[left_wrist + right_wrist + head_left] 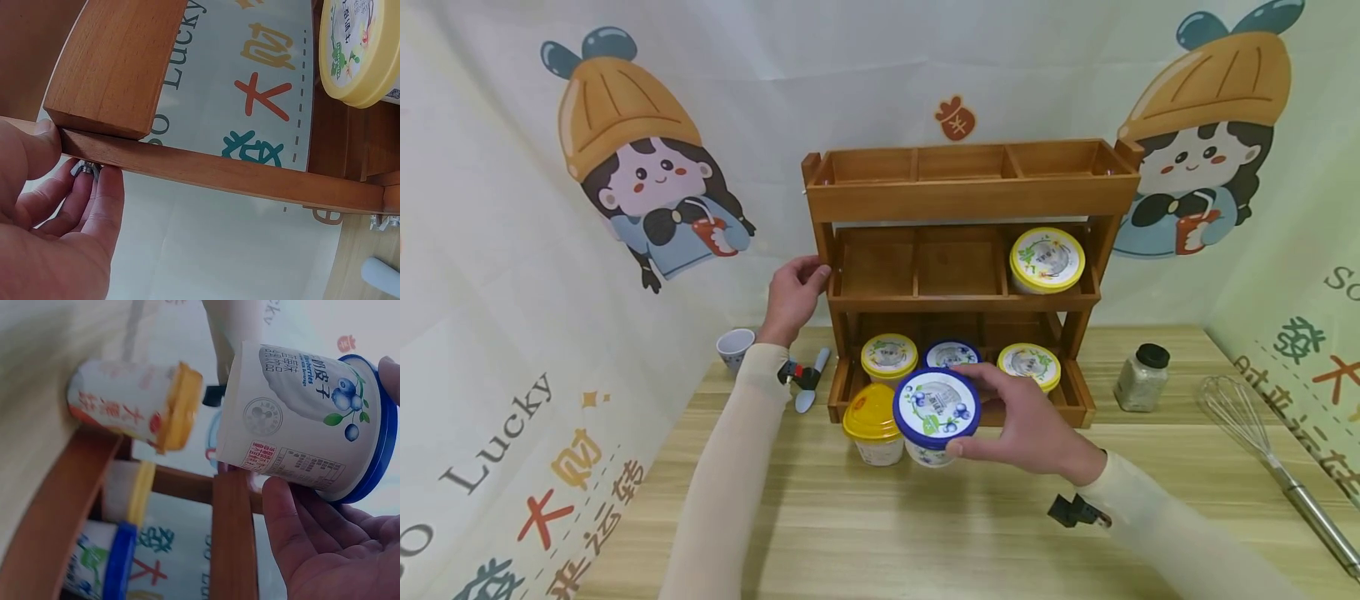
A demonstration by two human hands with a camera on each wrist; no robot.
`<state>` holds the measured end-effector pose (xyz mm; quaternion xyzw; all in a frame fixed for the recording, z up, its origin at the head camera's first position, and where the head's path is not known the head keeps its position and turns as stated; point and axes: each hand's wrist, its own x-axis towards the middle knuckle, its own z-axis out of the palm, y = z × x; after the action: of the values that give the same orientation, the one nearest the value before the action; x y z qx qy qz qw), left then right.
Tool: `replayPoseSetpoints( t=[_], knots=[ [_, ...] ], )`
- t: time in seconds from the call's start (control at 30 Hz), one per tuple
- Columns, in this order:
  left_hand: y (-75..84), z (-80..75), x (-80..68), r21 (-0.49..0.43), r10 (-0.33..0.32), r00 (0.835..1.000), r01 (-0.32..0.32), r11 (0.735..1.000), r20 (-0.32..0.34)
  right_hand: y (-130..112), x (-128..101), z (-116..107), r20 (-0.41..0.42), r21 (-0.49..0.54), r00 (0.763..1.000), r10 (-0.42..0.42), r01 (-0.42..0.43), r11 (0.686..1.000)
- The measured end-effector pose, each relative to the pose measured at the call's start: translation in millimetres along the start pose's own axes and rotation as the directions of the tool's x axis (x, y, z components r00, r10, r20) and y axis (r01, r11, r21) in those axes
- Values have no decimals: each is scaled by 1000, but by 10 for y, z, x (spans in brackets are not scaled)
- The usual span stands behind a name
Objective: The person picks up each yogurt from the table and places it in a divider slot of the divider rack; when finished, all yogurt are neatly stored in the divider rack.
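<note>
A three-tier wooden rack stands at the back of the table. My left hand grips the rack's left side post; in the left wrist view the left hand has its thumb and fingers pinching a wooden rail. My right hand holds a blue-lidded yogurt cup by its rim in front of the bottom shelf. The right wrist view shows the cup between thumb and fingers. Whether the cup touches the table I cannot tell. A yellow-lidded cup stands just left of it.
The bottom shelf holds three lidded cups, and the middle shelf has one yellow-lidded cup at its right. On the table are a small cup and a spatula at the left, and a spice jar and whisk at the right.
</note>
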<state>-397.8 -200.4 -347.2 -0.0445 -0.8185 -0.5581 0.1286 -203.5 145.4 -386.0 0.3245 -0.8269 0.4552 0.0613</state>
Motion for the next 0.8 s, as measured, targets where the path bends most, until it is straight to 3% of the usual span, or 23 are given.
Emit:
replayPoseSetpoints(
  t=[0.37, 0.8],
  knots=[
    [-14, 18, 3, -10, -3, 1000, 3, 1000, 4, -68, 245, -307, -100, -59, 993, 66, -72, 996],
    [-35, 14, 21, -7, -8, 1000, 8, 1000, 10, -168, 660, -675, -246, -100, 959, 142, -170, 980]
  ],
)
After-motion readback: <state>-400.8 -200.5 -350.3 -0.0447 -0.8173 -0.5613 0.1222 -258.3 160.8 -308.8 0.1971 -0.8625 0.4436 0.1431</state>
